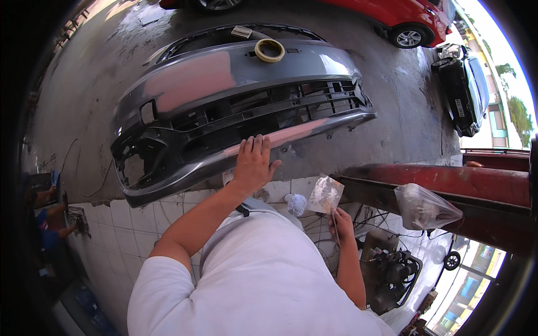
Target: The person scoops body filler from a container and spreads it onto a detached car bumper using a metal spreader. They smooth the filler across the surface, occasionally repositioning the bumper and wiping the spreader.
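A grey car bumper (302, 59) lies in front of me with its black lower grille facing my side. Pink filler patches (193, 81) cover part of its upper face and its lower lip. My left hand (255, 163) rests flat on the lower lip, fingertips on the pink strip and thumb spread. In my right hand (343, 224), closed fingers grip a thin square plate (326, 194) smeared with whitish and brown residue. A thin edge also runs down by those fingers; I cannot tell what it is. A crumpled white rag (296, 204) is just left of the plate.
A masking tape roll (269, 50) sits on the bumper beside a small pale block (242, 32). At right, a red beam (437, 179) carries a clear plastic bag (423, 207) above a compressor (395, 274). A red car (386, 19) and black car (462, 89) stand beyond. Another person's hand (68, 229) shows far left.
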A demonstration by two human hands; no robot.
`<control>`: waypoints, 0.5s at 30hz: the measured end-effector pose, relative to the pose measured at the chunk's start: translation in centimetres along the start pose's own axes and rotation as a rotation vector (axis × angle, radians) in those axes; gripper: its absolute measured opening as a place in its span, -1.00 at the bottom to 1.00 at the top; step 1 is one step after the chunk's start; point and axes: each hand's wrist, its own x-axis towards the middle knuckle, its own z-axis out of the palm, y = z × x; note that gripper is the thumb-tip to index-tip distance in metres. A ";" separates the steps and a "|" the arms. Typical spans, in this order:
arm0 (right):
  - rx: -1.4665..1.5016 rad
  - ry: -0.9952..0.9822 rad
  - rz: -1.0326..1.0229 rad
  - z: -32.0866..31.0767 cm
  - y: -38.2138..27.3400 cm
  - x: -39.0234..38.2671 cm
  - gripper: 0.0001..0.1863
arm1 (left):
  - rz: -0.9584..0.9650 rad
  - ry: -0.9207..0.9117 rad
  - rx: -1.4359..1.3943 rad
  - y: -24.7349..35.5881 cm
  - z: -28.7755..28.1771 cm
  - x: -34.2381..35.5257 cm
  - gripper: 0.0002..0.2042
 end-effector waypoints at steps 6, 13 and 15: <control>0.109 0.140 0.100 -2.9 6.2 -3.2 -0.80 | 0.016 -0.162 -0.017 6.8 7.4 8.2 -0.18; -0.096 0.011 0.024 -6.5 10.0 -1.2 -0.78 | -0.024 -0.218 -1.572 14.4 5.2 19.0 -0.61; 0.056 -0.007 0.111 -5.4 7.0 -0.3 -0.78 | 0.211 0.048 -1.147 14.7 4.4 20.7 -0.62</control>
